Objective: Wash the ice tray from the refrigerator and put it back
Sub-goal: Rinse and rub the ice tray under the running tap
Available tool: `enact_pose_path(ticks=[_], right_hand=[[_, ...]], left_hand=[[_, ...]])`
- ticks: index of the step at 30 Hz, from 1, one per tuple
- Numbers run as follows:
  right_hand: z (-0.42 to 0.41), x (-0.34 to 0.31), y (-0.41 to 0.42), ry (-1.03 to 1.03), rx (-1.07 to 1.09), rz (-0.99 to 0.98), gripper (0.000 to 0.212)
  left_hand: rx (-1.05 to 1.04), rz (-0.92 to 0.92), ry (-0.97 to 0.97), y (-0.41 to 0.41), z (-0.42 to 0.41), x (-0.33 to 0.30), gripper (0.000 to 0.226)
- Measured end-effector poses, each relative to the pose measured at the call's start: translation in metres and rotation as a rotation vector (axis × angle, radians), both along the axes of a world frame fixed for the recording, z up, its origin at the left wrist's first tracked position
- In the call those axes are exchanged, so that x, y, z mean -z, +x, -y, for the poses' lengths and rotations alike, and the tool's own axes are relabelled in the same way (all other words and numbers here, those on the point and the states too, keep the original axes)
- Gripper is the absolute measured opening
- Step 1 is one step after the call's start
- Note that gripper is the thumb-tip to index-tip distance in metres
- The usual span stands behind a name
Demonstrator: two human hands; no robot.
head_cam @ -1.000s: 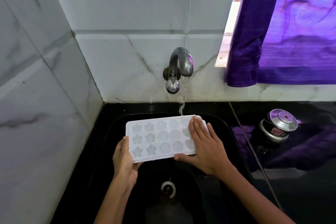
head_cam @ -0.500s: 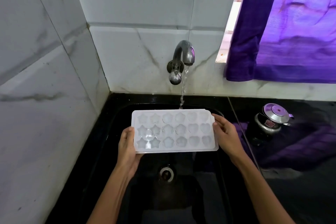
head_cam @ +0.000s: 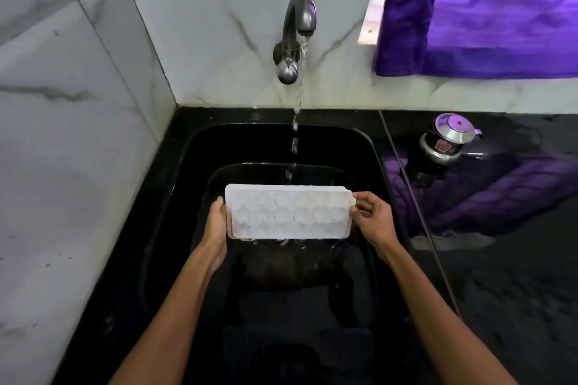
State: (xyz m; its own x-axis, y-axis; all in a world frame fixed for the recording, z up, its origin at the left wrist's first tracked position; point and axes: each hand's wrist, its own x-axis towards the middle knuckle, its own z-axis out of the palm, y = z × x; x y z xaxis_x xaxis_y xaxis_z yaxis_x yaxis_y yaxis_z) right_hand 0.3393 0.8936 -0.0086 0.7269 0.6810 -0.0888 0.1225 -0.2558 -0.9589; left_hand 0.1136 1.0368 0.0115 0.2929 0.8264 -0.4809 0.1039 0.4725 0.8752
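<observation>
A white ice tray (head_cam: 289,216) with star and heart moulds is held low inside the black sink (head_cam: 194,166). It is tipped toward me and water drips off its near edge. My left hand (head_cam: 216,225) grips its left end. The fingers of my right hand (head_cam: 373,220) pinch its right end. Water runs from the metal tap (head_cam: 297,28) and falls just behind the tray's far edge.
White marble tiles close in the left and the back. A black counter (head_cam: 516,275) lies to the right, with a small steel pot (head_cam: 445,142) on it. A purple curtain (head_cam: 488,9) hangs at the upper right.
The tray has dropped deeper into the sink and tipped, spilling its water. My right hand went from lying flat on the moulds to holding the tray's right end.
</observation>
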Motion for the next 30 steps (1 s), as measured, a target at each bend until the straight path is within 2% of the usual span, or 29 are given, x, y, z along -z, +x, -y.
enact_pose_path(ticks=[2, 7, 12, 15, 18, 22, 26, 30], right_hand=[[0.006, 0.009, -0.004, -0.007, -0.003, -0.001, 0.016], [0.016, 0.029, -0.015, 0.001, -0.032, -0.023, 0.034], [0.026, 0.039, -0.017, 0.004, -0.043, 0.022, 0.039], [0.031, 0.043, -0.014, 0.009, -0.034, 0.109, 0.041], [0.034, 0.045, -0.012, 0.021, -0.023, 0.217, 0.038], [0.033, 0.044, -0.009, 0.017, -0.023, 0.371, 0.045], [0.024, 0.025, -0.005, -0.056, -0.051, 0.333, 0.054], [-0.005, -0.01, -0.002, -0.06, 0.081, 0.325, 0.04]], left_hand=[[0.012, 0.03, -0.084, -0.005, 0.004, 0.01, 0.063], [0.053, 0.034, -0.288, -0.019, 0.009, 0.031, 0.081], [0.025, 0.066, -0.359, -0.022, 0.013, 0.034, 0.072], [0.034, 0.061, -0.379, -0.02, 0.015, 0.031, 0.051], [0.005, 0.061, -0.373, -0.018, 0.016, 0.027, 0.031], [-0.011, 0.081, -0.343, -0.017, 0.017, 0.016, 0.026], [-0.029, 0.032, -0.22, -0.013, 0.013, 0.008, 0.026], [-0.106, -0.007, -0.094, -0.002, 0.005, 0.003, 0.027]])
